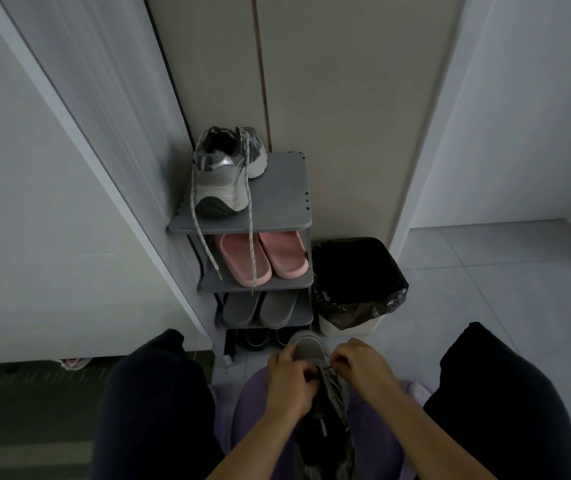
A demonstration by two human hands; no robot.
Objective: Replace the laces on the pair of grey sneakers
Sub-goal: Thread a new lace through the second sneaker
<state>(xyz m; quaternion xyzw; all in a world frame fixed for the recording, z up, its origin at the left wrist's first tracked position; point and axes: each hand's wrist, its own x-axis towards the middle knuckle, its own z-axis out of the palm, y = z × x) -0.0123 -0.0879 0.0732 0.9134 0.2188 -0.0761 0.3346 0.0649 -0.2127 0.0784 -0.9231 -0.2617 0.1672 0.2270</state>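
Note:
One grey sneaker (322, 393) lies between my knees with its toe pointing away from me. My left hand (289, 379) grips its left side near the lace eyelets, fingers curled. My right hand (363, 367) pinches at the lacing on the right side. The lace itself is too dark and small to make out. The other grey sneaker (225, 171) stands on the top shelf of the shoe rack (287, 199), toe toward me. Its speckled grey lace (250, 237) hangs loose in two strands down over the shelf edge.
The grey rack holds pink slippers (263, 256) on the second shelf, grey slippers (259, 306) below, dark shoes at the bottom. A bin with a black bag (356, 285) stands right of it. White walls close in on both sides; tiled floor opens to the right.

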